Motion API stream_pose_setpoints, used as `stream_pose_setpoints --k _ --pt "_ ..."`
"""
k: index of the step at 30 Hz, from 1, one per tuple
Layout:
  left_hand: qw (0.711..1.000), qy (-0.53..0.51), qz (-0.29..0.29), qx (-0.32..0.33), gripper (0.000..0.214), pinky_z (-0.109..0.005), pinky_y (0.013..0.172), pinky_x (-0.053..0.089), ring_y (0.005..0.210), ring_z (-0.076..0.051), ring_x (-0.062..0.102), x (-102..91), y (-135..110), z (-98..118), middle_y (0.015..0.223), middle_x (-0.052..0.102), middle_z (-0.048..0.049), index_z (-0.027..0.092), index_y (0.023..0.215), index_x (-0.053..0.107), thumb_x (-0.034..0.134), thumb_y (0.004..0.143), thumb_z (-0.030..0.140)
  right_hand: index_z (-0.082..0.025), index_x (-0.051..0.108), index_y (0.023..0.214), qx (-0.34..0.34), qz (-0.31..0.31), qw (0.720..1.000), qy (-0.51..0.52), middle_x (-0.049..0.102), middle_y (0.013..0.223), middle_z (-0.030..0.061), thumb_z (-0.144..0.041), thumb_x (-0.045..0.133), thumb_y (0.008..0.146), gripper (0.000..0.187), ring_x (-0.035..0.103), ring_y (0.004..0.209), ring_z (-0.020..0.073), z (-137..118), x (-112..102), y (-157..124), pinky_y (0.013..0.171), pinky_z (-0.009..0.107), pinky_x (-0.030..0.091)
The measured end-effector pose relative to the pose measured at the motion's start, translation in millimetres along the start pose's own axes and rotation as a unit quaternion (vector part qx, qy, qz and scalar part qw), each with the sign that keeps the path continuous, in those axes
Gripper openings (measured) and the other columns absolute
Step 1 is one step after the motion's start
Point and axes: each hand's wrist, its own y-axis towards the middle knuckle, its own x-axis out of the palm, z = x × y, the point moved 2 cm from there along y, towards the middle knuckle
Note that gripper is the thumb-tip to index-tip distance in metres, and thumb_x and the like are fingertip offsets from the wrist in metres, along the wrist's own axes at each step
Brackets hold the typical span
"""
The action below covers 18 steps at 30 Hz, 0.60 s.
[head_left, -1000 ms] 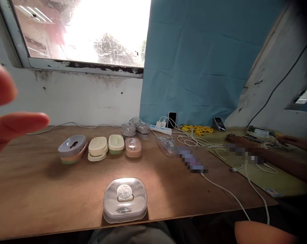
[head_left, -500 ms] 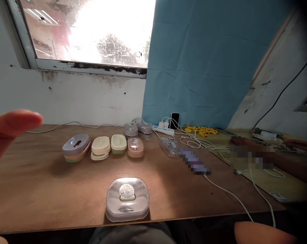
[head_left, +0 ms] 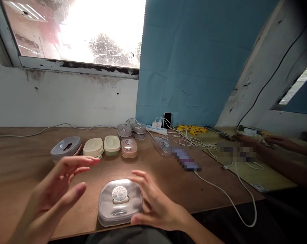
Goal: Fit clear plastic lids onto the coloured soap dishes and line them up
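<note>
A clear plastic lidded box (head_left: 119, 202) with a round silver sticker sits at the near edge of the wooden table (head_left: 21, 159). My right hand (head_left: 153, 200) rests against its right side with the fingers spread, the thumb at its front corner. My left hand (head_left: 55, 189) hovers open just left of the box, fingers stretched toward it, not touching. Behind them stands a row of small lidded boxes: a grey one (head_left: 65, 147), a cream stack (head_left: 93, 147), a pale green one (head_left: 112, 145) and a pinkish one (head_left: 129, 147).
Two grey boxes (head_left: 131, 129), a white power strip (head_left: 156, 129) with a phone (head_left: 167, 120) propped behind it and tangled white cables (head_left: 194, 140) lie further back. Another person's arms (head_left: 280, 152) work at the right on a yellow-green mat (head_left: 265, 176). A wall and window close the back.
Both my hands have come down to the clear box: the left dropped from high at the left edge, the right rose from the lower right corner onto the box's side.
</note>
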Motion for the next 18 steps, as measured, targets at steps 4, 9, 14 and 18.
stream_pose_setpoints --k 4,9,14,18 --pt "0.997 -0.02 -0.065 -0.029 0.026 -0.039 0.095 0.049 0.111 -0.025 0.057 36.6 1.0 -28.0 0.112 0.064 -0.0031 0.03 0.104 0.059 0.051 0.087 0.048 -0.032 0.036 0.14 -0.005 -0.13 0.991 -0.009 0.021 0.149 0.0104 -0.04 0.081 0.065 0.088 0.021 0.14 0.0299 28.3 23.0 1.7 0.109 0.042 0.032" --pt "0.993 0.001 -0.078 -0.087 0.032 -0.04 0.088 0.05 0.113 -0.028 0.054 54.4 -4.7 -71.4 0.115 0.062 -0.0063 0.025 0.105 0.057 0.049 0.086 0.05 -0.033 0.048 0.13 0.017 -0.08 0.995 -0.049 0.036 0.14 0.0068 -0.036 0.083 0.062 0.076 0.042 0.128 0.0247 28.7 12.6 -5.0 0.103 0.035 0.038" --pt "0.992 0.033 -0.061 -0.104 0.035 -0.035 0.077 0.053 0.113 -0.028 0.054 50.6 -3.7 -83.2 0.114 0.061 -0.0053 0.026 0.104 0.057 0.049 0.084 0.053 -0.033 0.045 0.132 0.193 0.035 0.946 -0.259 0.036 0.143 0.0084 -0.036 0.071 0.076 0.062 0.05 0.115 0.0309 39.4 -6.7 -17.4 0.092 0.044 0.047" --pt "0.991 0.063 -0.057 -0.101 0.034 -0.035 0.075 0.053 0.11 -0.028 0.056 54.2 -3.3 -85.6 0.111 0.063 -0.0062 0.024 0.101 0.058 0.048 0.082 0.051 -0.026 0.047 0.134 0.307 0.09 0.846 -0.426 0.045 0.133 0.0181 -0.048 0.063 0.083 0.058 0.061 0.099 0.0357 61.5 -18.8 3.4 0.074 0.045 0.053"
